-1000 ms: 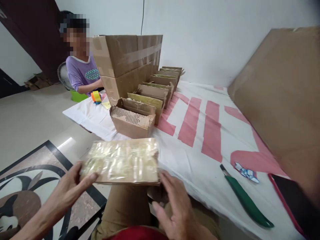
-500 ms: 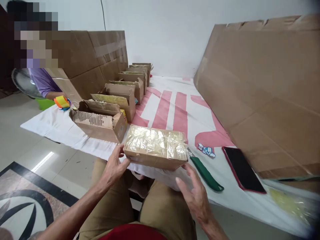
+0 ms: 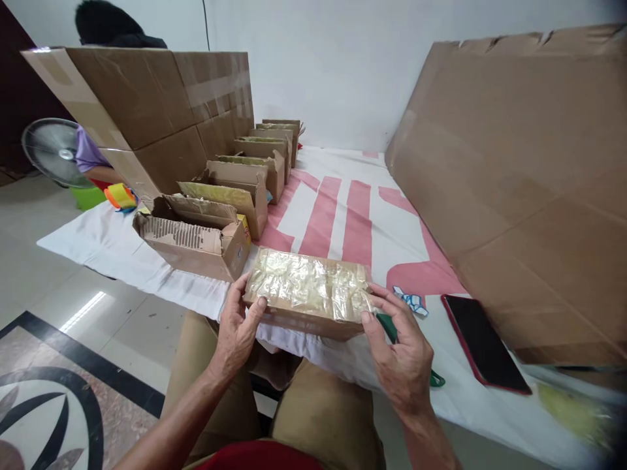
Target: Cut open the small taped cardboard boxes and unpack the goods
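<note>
Box: a flat cardboard box (image 3: pixel 306 297) with a crinkled clear film over its top, resting at the near edge of the counter (image 3: pixel 343 222), just above the person's lap.
Long axis: runs left to right along the near edge, so each short end faces one hand.
Left hand: the left hand (image 3: pixel 238 326) is clamped on the box's left end, thumb up on the filmed top, fingers curled under the near-left corner.
Right hand: the right hand (image 3: pixel 401 349) grips the right end, fingertips on the film at the near-right corner, palm below and to the right of it.
Nearer hand: neither; the box sits between the two, touched by both.
Knife: a green-handled knife (image 3: pixel 434 378) lies on the cloth near the near edge, mostly hidden under the right hand.
Phone: a dark phone (image 3: pixel 482 343) with a red rim lies right of the knife, apart from the box.
Open boxes: a row of open boxes (image 3: pixel 225 196) runs from just left of the held box toward the far edge.
Large cartons: one carton (image 3: pixel 147 111) stands behind the row on the left; a sheet (image 3: pixel 529 176) leans at the right edge.
Other person: partly seen behind the left carton, beside a fan (image 3: pixel 53 150).
</note>
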Demonstrator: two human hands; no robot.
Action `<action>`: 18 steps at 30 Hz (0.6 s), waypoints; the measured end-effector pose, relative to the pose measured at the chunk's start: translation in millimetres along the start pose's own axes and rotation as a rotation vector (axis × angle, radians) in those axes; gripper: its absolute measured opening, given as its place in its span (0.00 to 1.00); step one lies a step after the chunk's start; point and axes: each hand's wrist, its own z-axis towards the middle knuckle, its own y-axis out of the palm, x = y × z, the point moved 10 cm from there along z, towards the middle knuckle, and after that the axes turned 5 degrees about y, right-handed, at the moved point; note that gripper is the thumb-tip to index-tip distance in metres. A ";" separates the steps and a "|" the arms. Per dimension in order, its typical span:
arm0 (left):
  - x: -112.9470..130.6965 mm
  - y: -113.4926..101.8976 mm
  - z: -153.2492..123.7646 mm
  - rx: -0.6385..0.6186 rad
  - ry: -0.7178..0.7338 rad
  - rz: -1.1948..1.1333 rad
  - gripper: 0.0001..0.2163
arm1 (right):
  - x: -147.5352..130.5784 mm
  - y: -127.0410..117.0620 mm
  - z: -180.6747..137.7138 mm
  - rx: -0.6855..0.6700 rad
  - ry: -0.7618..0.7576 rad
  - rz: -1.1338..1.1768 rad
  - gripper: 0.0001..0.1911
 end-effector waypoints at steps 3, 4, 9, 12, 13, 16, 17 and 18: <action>1.2 -2.5 -3.6 0.008 0.007 -0.023 0.25 | 31.1 6.1 -5.9 -0.026 0.283 0.258 0.09; 0.3 -2.5 -4.0 0.004 -0.005 -0.049 0.25 | 38.9 8.9 -8.0 -0.027 0.359 0.361 0.10; -8.5 4.7 -3.2 -0.041 -0.104 -0.235 0.23 | 48.1 22.8 -9.5 -0.058 0.496 0.636 0.13; -11.4 6.3 -0.6 -0.049 -0.134 -0.300 0.21 | 45.2 24.3 -9.3 -0.115 0.476 0.600 0.13; -12.6 7.1 0.4 -0.057 -0.152 -0.316 0.20 | 44.1 22.5 -9.3 -0.140 0.455 0.568 0.12; -14.5 9.7 3.8 -0.083 -0.210 -0.363 0.18 | 44.7 2.4 -7.9 -0.171 0.354 0.419 0.12; -13.9 9.9 5.3 -0.084 -0.221 -0.379 0.18 | 47.7 -10.0 -7.0 -0.157 0.318 0.333 0.13; -13.0 9.5 7.0 -0.077 -0.227 -0.394 0.18 | 52.1 -23.9 -6.2 -0.140 0.286 0.223 0.13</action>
